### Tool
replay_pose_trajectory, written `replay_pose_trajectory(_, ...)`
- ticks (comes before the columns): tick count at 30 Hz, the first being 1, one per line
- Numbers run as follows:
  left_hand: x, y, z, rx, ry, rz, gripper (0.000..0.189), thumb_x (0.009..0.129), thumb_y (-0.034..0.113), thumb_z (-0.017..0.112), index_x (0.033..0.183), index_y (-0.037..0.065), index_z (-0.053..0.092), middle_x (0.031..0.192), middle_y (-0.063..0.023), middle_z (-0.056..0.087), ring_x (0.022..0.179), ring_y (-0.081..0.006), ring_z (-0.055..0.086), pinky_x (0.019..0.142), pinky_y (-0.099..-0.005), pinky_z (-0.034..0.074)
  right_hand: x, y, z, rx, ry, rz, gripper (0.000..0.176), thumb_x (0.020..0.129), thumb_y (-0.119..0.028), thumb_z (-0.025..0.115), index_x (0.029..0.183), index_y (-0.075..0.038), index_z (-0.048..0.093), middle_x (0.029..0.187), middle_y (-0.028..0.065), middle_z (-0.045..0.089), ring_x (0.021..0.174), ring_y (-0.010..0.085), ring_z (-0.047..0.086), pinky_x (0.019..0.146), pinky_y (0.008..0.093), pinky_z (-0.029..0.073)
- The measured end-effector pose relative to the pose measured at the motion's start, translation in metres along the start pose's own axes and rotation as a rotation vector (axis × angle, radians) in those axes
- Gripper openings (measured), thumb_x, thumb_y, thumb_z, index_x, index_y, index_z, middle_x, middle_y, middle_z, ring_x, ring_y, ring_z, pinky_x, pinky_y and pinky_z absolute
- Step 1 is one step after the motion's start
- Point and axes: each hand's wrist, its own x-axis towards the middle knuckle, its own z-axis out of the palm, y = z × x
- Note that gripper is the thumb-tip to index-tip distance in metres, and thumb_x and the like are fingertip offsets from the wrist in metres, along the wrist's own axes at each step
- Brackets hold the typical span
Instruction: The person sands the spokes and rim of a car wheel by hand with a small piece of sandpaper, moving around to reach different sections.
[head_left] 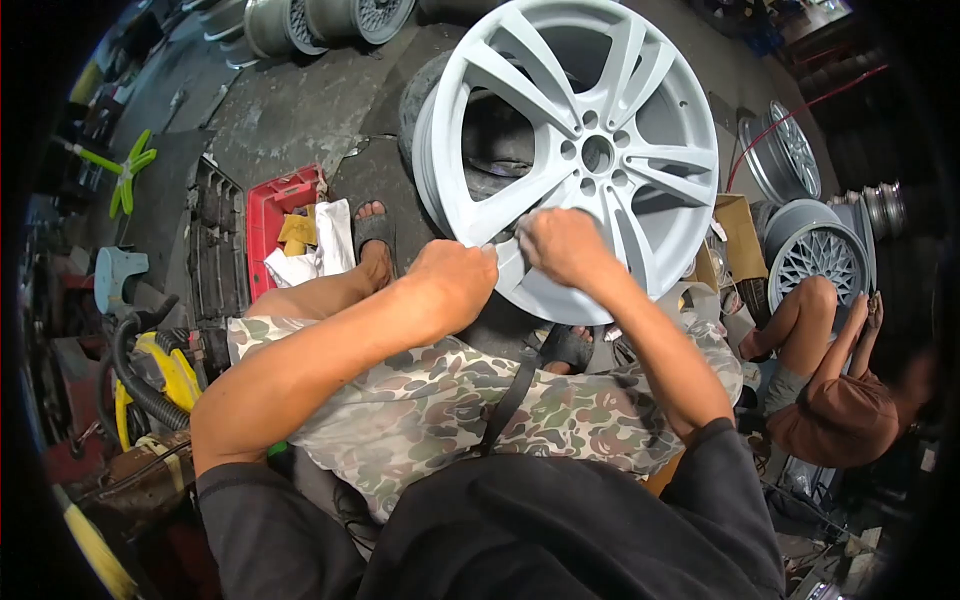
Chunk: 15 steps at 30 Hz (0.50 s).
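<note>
Shorts (450, 400) below hands; left hand (455, 275) grips wheel (640, 110) rim, right hand (560, 245) presses spoke (528, 192), grasp unclear; rubbing seemingly underway.

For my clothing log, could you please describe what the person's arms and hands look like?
Both arms have short black sleeves, the left sleeve and the right sleeve. The left hand and right hand are bare, with no gloves or watch showing.
</note>
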Motion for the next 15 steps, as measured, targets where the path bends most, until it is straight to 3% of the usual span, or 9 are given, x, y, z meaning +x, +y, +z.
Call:
replay_pose_trajectory(2,-0.001,0.004,0.004,0.035,0.000,0.014,0.054,0.087,0.012,0.064,0.133,-0.013,0.054,0.086,-0.0207,0.075,0.079,-0.0364,0.076,0.070,-0.0450,0.060,-0.010,-0.016,0.009,0.060,-0.056,-0.111,0.020,0.092,-0.018,0.062,0.093,-0.002,0.074,0.085,0.0241,0.071,0.080,0.0449,0.069,0.076,0.0527,0.056)
replay_pose_trajectory(6,-0.001,0.007,0.001,0.046,0.000,-0.010,0.061,0.086,0.011,0.064,0.139,-0.016,0.049,0.083,-0.0189,0.075,0.077,-0.0344,0.076,0.066,-0.0433,0.059,-0.036,-0.031,0.001,0.199,0.017,-0.163,0.014,0.088,-0.011,0.063,0.085,0.002,0.069,0.079,0.0263,0.068,0.077,0.0477,0.067,0.071,0.0557,0.054)
replay_pose_trajectory(8,-0.002,0.005,0.001,0.030,-0.002,-0.015,0.063,0.086,0.011,0.065,0.140,-0.016,0.049,0.083,-0.0186,0.075,0.077,-0.0340,0.076,0.066,-0.0431,0.059,-0.052,-0.041,-0.021,0.255,-0.014,-0.138,0.016,0.091,-0.011,0.062,0.087,0.003,0.067,0.081,0.0259,0.068,0.080,0.0484,0.066,0.074,0.0558,0.053)
replay_pose_trajectory(10,0.000,0.005,0.002,0.047,-0.008,-0.013,0.062,0.086,0.010,0.064,0.141,-0.016,0.048,0.083,-0.0184,0.075,0.076,-0.0342,0.075,0.065,-0.0426,0.059,-0.067,-0.040,-0.029,0.352,-0.190,-0.174,0.018,0.095,-0.013,0.061,0.089,0.003,0.067,0.088,0.0251,0.069,0.085,0.0473,0.066,0.078,0.0546,0.052)
replay_pose_trajectory(12,0.004,0.006,0.003,0.048,-0.031,-0.014,0.063,0.087,0.010,0.064,0.142,-0.016,0.047,0.084,-0.0183,0.075,0.076,-0.0336,0.076,0.064,-0.0424,0.059,-0.074,-0.032,-0.030,0.402,-0.164,-0.154,0.020,0.098,-0.015,0.061,0.095,0.002,0.070,0.096,0.0244,0.070,0.090,0.0462,0.067,0.081,0.0533,0.052)
replay_pose_trajectory(14,0.005,0.009,0.009,0.049,-0.057,-0.029,0.064,0.088,0.010,0.063,0.143,-0.016,0.046,0.085,-0.0182,0.076,0.076,-0.0330,0.076,0.064,-0.0422,0.059,-0.069,-0.028,-0.038,0.449,0.063,0.030,0.021,0.098,-0.015,0.062,0.104,0.001,0.073,0.100,0.0243,0.071,0.090,0.0454,0.067,0.081,0.0526,0.053)
replay_pose_trajectory(15,0.008,0.012,0.017,0.090,-0.053,-0.036,0.066,0.088,0.010,0.063,0.145,-0.017,0.043,0.086,-0.0179,0.076,0.076,-0.0322,0.076,0.064,-0.0417,0.060,-0.065,-0.022,-0.029,0.366,0.118,-0.002,0.023,0.096,-0.016,0.064,0.111,-0.001,0.074,0.101,0.0224,0.072,0.090,0.0437,0.068,0.080,0.0521,0.054)
